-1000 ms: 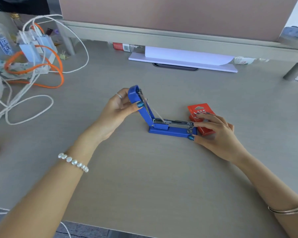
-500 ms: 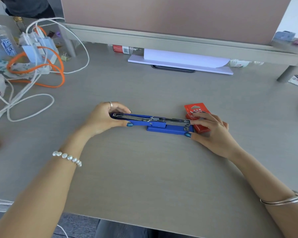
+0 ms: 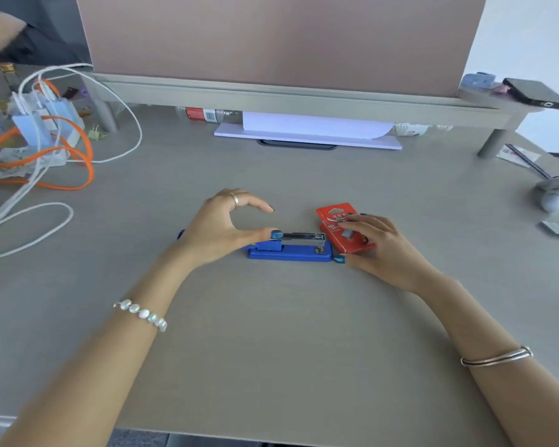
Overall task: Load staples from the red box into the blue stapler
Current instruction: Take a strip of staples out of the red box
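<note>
The blue stapler (image 3: 291, 252) lies flat in the middle of the desk. Its silver magazine (image 3: 304, 236) faces up, and its lid is folded back to the left under my left hand. Only the lid's blue tip (image 3: 181, 234) shows. My left hand (image 3: 220, 230) arches over the lid with fingers apart and raised, the thumb tip touching the rear of the magazine. The red box (image 3: 333, 217) lies against the stapler's right end. My right hand (image 3: 384, 250) covers the box's lower half, with fingers on top and the thumb at its near corner.
White and orange cables (image 3: 62, 175) and chargers crowd the far left. A shelf (image 3: 304, 98) runs along the back with white paper (image 3: 307, 133) beneath it. A phone (image 3: 536, 93) sits on the shelf's right end, and a white object (image 3: 555, 191) lies at the right edge.
The stapler's lid went from upright to flat on the desk. My left hand then lifted its fingers off it. My right fingers shifted from the stapler's front end onto the red box.
</note>
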Demonstrator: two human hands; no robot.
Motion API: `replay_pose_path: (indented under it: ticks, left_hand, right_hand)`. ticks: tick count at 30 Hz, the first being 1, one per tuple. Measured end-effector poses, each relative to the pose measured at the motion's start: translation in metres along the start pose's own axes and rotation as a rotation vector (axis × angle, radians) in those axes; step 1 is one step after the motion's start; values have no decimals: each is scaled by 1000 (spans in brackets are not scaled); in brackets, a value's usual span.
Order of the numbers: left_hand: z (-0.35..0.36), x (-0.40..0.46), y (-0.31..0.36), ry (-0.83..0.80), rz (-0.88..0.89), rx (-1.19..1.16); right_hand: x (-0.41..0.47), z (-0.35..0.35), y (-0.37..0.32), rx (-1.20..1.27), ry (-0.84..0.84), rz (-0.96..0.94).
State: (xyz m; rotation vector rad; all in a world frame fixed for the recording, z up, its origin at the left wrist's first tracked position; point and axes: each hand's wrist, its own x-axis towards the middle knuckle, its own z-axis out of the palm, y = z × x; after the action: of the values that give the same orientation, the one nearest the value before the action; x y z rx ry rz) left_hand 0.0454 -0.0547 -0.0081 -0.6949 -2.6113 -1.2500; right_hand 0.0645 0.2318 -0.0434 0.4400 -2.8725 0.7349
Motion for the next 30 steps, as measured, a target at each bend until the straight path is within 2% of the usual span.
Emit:
replay_pose_path:
  ticks: [4,10,16,19,22,30]
  left_hand:
    - [25,17,25,-29,71,41]
    - [56,19,27,-36,231,180]
    - [62,13,29,-29,307,116]
    - [62,10,31,-28,301,54]
    - [61,7,35,-34,286,-27]
    - [55,4,41,-100,174,-205]
  right_hand:
    - [0,-4,3,12,-3,-28]
    - [-11,-24,-11,479,42,43]
    - [-16,-24,-28,672,-41,-47]
    - [-16,-23,-26,584,-39,-61]
    - [-16,-18,-24,470,67,-73]
    - [-17,-17,-27,431,118,-106]
